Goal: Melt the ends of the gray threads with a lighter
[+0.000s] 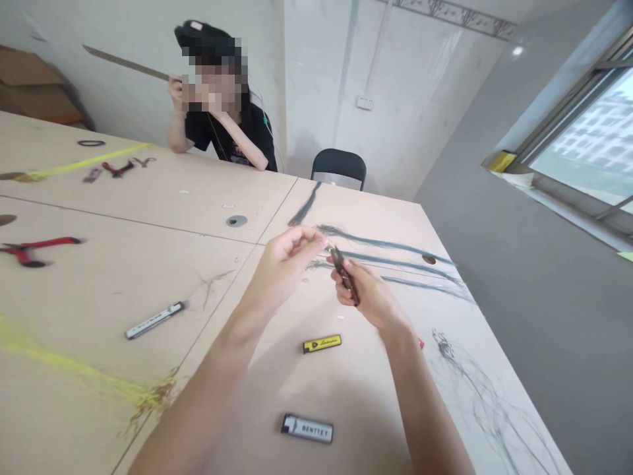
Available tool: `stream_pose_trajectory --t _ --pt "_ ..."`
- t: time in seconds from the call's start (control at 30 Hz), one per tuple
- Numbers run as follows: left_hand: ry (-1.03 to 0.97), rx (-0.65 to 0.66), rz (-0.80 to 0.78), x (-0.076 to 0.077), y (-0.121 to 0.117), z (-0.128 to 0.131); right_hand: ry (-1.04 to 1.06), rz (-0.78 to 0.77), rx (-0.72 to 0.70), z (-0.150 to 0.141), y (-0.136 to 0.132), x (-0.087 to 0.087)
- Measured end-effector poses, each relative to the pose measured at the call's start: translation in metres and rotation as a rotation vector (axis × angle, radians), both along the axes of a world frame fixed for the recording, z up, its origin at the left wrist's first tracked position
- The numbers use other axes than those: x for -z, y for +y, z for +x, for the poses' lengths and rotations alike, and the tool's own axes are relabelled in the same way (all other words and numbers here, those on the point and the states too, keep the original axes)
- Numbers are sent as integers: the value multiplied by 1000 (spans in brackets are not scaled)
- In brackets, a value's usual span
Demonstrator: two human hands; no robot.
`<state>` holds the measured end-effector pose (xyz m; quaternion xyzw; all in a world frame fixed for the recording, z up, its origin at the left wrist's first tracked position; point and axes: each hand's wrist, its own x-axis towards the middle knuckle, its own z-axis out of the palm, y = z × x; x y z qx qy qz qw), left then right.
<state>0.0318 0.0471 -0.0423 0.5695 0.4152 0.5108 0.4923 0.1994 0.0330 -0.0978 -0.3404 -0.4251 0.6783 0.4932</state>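
My left hand (287, 264) is raised over the table with its fingertips pinched on a tiny yellowish piece I cannot name. My right hand (363, 293) is closed round a small dark plier-like tool (345, 272) whose tip meets the left fingertips. Both hands hover above the beige table (208, 198). Below them lie a yellow lighter (322, 343) and a grey lighter marked BENTLEY (307, 428).
Dark hair-like strands (390, 254) lie along the table's right side, yellow strands (74, 373) at the left. Red-handled pliers (34, 251) and a white-grey lighter (154, 320) rest to the left. A person in black (222, 125) sits across, holding a long strip. An empty chair (339, 168) stands behind.
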Motion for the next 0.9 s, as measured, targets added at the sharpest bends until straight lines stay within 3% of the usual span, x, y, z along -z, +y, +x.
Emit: stream_pose_trajectory --t 0.13,0.37,0.57,0.9 --pt "42 34 22 2 -7 11 119 -24 104 -4 -20 -28" --pt "97 -67 101 -2 -24 19 192 -104 84 -12 -52 -58" --pt "66 -87 208 -6 -35 24 190 -125 48 -16 -63 -68" --pt "97 -89 239 -8 -41 25 212 -156 28 -17 -66 -68"
